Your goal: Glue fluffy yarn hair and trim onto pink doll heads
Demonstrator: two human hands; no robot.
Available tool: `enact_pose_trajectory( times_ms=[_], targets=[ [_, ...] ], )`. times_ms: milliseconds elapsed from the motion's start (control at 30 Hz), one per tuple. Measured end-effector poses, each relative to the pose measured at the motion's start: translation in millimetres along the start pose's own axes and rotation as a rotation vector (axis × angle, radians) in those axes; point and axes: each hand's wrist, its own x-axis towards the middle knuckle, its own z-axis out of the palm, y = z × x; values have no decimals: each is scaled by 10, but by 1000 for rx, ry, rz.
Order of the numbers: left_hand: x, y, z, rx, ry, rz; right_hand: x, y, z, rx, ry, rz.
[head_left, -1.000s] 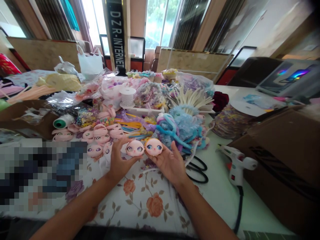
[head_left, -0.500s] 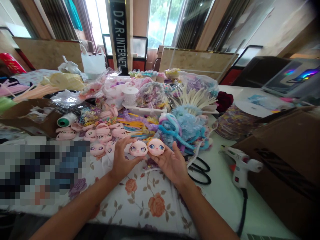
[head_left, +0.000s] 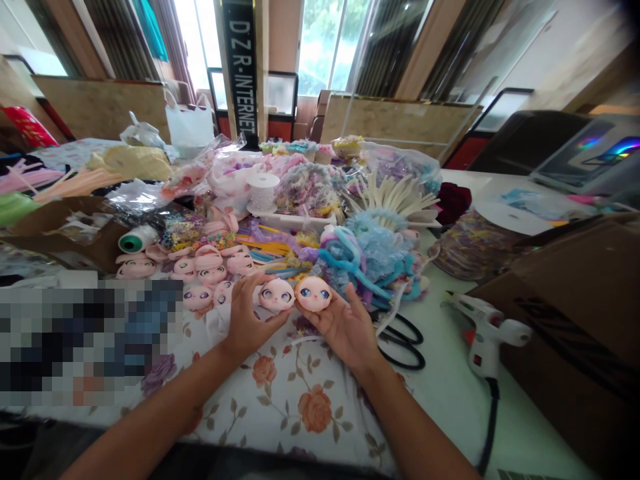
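In my left hand is a pale pink doll head with light purple eyes, pinched between thumb and fingers. My right hand, palm up, supports a second doll head with blue eyes and a yellowish edge, its fingers beneath and behind it. The two heads are side by side, faces toward me, almost touching. More pink doll heads lie in a cluster beyond my left hand. Light blue fluffy yarn is heaped past my right hand. The heads' backs are hidden.
Black-handled scissors and a white glue gun lie to the right, before a cardboard box. A white spool, bagged trims and a green-ended thread cone crowd the back. Floral cloth covers the near table.
The whole view has shifted very slightly. Both hands keep the two doll heads side by side, with no visible change of grip.
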Motion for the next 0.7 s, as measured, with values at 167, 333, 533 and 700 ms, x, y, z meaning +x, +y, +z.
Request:
enact_pose_trajectory(
  times_ms=[167,333,533,700],
  targets=[
    [7,-26,43,-236,-89,-272,9,3,4,32,13,1],
    [130,-29,-28,-505,-218,-646,29,9,-24,29,22,2],
    [193,6,-114,-757,-269,-880,34,23,-28,33,9,22],
    [179,15,-148,-899,-355,-930,22,14,-2,76,42,30]
  ],
)
